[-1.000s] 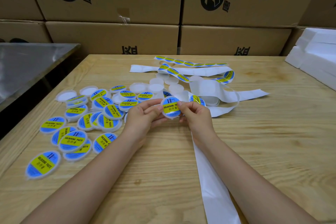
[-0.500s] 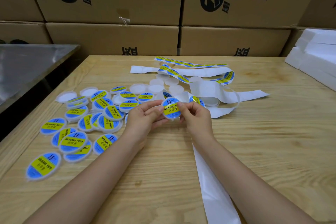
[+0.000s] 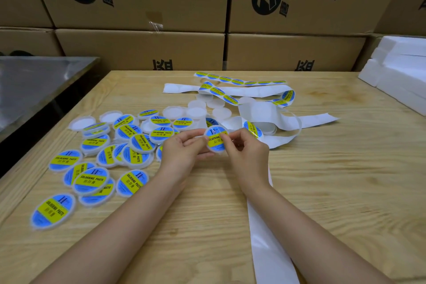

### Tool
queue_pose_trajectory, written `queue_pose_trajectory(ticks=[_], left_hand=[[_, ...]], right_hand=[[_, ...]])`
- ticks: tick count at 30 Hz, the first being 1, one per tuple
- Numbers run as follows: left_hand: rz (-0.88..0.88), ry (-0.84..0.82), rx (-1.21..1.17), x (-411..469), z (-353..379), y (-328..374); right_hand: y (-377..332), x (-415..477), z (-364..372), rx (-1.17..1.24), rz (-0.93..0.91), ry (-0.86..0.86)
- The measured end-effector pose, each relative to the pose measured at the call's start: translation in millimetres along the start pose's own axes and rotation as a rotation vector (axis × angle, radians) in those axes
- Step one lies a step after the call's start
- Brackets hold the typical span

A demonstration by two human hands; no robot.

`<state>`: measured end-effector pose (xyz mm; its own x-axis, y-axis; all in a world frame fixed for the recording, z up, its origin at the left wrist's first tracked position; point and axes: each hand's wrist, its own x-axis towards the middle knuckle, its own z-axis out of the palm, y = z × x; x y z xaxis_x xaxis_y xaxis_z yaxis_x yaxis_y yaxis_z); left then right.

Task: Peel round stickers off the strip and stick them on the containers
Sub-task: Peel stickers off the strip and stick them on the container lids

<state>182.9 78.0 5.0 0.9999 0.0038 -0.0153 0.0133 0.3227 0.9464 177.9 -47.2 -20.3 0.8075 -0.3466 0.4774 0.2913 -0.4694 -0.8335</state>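
Above the tabletop (image 3: 322, 191), just beside the loose strip (image 3: 265, 237), left hand (image 3: 184, 150) and right hand (image 3: 246, 152) held one container (image 3: 215, 148), fingers (image 3: 193, 132) curled at its rim. Sticker (image 3: 215, 139) sat on it. Risk judged: uneven pressing could trap a crease or leave an edge lifted.
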Motion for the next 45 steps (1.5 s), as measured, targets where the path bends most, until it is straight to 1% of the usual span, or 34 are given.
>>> queue_pose_trajectory(ticks=[4,9,11,13,17,20,24,26,28,30,33,35,40,45], left_hand=[[-0.003,0.013,-0.033,-2,2,0],[-0.036,0.019,-0.078,-1,3,0],[-0.038,0.009,-0.087,-1,4,0],[-0.038,0.002,-0.091,-1,4,0],[-0.048,-0.015,-0.082,1,1,-1],[-0.036,-0.04,-0.058,1,0,-1],[0.025,-0.107,0.02,-3,3,-1],[0.055,-0.105,0.045,-5,4,-1],[0.074,-0.085,0.057,-5,4,-2],[0.084,-0.059,0.035,-4,4,-2],[0.058,-0.022,-0.045,-1,0,-1],[0.023,-0.008,-0.093,2,-5,0],[0.004,-0.025,-0.05,7,-10,4],[0.107,-0.027,0.125,6,-10,7]], right_hand=[[-2,-1,0,-0.026,-0.042,0.022],[-6,-1,-1,0.011,-0.089,0.067],[-7,-1,-1,0.033,-0.081,0.068],[-8,-1,-2,0.059,-0.049,0.05],[-6,1,-3,0.211,0.049,0.003],[-6,2,0,0.233,0.082,0.046],[-3,4,1,0.263,0.142,0.107],[-3,5,3,0.247,0.182,0.118],[-3,3,4,0.218,0.209,0.064],[-4,1,6,0.238,0.21,-0.024],[-3,-1,8,0.304,0.164,-0.173],[-2,-1,8,0.306,0.125,-0.235],[-1,0,3,0.291,0.083,-0.207],[-1,4,-1,0.369,0.19,-0.162]])
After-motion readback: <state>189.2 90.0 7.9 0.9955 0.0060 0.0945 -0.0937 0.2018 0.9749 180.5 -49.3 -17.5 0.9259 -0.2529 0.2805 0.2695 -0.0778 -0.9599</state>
